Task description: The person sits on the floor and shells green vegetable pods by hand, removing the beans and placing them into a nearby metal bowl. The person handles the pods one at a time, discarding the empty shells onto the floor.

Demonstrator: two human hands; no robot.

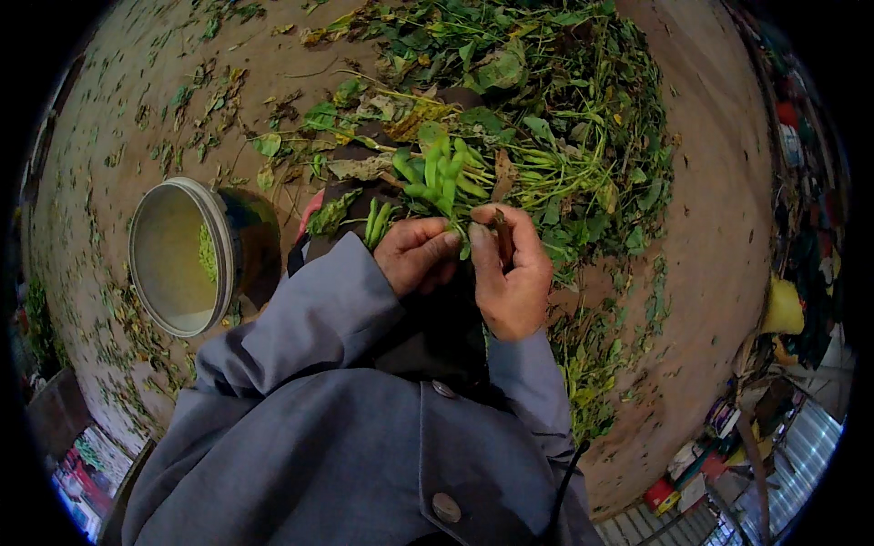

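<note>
Both my hands meet over my lap at a cluster of green bean pods point(444, 170), which fans out just beyond my fingertips. My left hand point(418, 254) pinches the near end of the cluster's green stem between thumb and fingers. Close beside it, my right hand point(512, 273) has thumb and forefinger drawn together, with a brown dry leaf or pod point(504, 239) at the fingers; part of this grip is hidden. A few more pods point(377, 222) hang just left of my left hand, near a wilted leaf point(332, 213).
A plastic bucket point(222, 266) with green contents stands at the left, its mouth facing me. A large heap of pulled bean plants point(601, 123) lies ahead and to the right. Loose leaves litter the brown ground point(717, 205). Assorted items line the right edge, including a yellow object point(784, 307).
</note>
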